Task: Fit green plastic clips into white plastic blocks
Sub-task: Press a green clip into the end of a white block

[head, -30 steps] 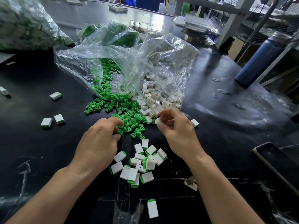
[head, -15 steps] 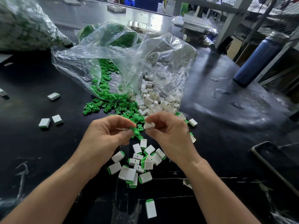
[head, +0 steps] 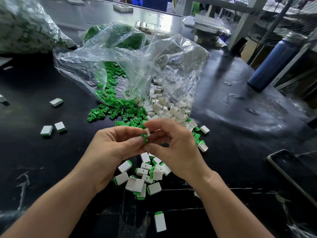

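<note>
Green plastic forms the clip (head: 143,138) pinched between thumb and forefinger of the left hand (head: 113,148). The right hand (head: 175,148) pinches one white block (head: 147,131), its fingers curled round it. Clip and block touch midway between the two hands, above the heap of finished pieces (head: 145,176) on the black table (head: 51,160).

The step in hand appears to be insertion of the clip into the block.

1. Align the clip square with the block's open end.
2. Keep the gripping fingers off the open face.
3. Press straight along the block's axis, not at an angle.
4. Continue until the green head sits against the white rim, as on the finished pieces below.

A skewed entry will probably jam the clip or bend it.

Supply is close by. Loose green clips (head: 120,114) and loose white blocks (head: 168,110) spill from the clear plastic bag (head: 130,66) just beyond the hands.

Not determinable:
- The block's opening is covered by fingers.
- How far the clip has entered cannot be seen.
- The clip's orientation is too small to read.
- Both thumbs hide the contact point.
</note>
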Available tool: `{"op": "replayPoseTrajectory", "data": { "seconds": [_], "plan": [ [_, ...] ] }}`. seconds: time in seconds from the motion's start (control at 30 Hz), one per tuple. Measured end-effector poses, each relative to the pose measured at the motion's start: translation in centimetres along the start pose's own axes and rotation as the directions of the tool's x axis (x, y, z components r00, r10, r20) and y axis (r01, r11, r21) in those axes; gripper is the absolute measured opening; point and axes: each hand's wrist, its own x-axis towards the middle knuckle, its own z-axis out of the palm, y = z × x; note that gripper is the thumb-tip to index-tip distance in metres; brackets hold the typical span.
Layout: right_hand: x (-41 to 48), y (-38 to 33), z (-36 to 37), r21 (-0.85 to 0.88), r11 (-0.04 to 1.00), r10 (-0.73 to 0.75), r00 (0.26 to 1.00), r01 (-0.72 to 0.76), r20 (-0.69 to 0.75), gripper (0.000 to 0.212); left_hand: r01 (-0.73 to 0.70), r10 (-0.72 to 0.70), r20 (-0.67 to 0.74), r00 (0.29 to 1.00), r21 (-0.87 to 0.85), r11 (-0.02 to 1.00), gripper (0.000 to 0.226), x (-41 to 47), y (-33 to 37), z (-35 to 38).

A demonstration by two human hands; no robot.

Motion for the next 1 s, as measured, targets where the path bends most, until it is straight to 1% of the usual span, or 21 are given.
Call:
{"op": "replayPoseTrajectory", "data": {
  "seconds": [0.23,0.4,0.53,0.63,0.7,0.77,0.83,0.9,1.0],
  "plan": [
    [-0.15,-0.01,0.43,-0.070,0.996,-0.062,0.996,0.057,-0.066,0.032,0.070,-0.070,-0.002,0.998,0.000,0.998,0.013,0.04,-0.09,-0.09],
    [-0.17,0.08,0.59,-0.097,0.993,-0.078,0.992,0.069,-0.097,0.027,0.072,-0.072,-0.021,0.997,0.010,0.997,0.012,0.05,-0.14,-0.20],
    [-0.15,0.09,0.57,-0.132,0.987,-0.109,0.986,0.092,-0.127,0.022,0.070,-0.069,-0.027,0.997,0.028,0.997,0.023,0.05,-0.24,-0.26],
    [-0.26,0.09,0.86,-0.149,0.982,-0.136,0.981,0.114,-0.142,0.018,0.058,-0.057,-0.036,0.998,0.027,0.998,0.020,0.08,-0.25,-0.27],
    [-0.32,0.11,0.89,-0.114,0.989,-0.108,0.985,0.092,-0.137,0.014,0.041,-0.040,-0.043,0.998,0.013,0.999,0.016,0.09,-0.22,-0.20],
    [-0.31,0.13,0.77,-0.059,0.997,-0.057,0.991,0.050,-0.120,0.012,0.005,-0.003,-0.072,0.997,0.024,1.000,0.020,0.15,-0.24,-0.14],
    [-0.24,0.13,0.62,-0.025,1.000,-0.008,0.995,0.006,-0.096,0.022,-0.029,0.035,-0.115,0.993,0.055,0.998,0.026,0.32,-0.37,-0.20],
    [-0.23,0.09,0.61,-0.018,0.999,0.031,0.997,-0.033,-0.071,0.033,-0.059,0.079,-0.157,0.984,0.129,0.990,0.031,0.52,-0.66,-0.34],
    [-0.27,0.01,0.64,-0.016,0.998,0.056,0.997,-0.057,-0.054,0.034,-0.098,0.155,-0.182,0.971,0.289,0.952,0.030,0.48,-1.00,-0.51]
  ]
}}
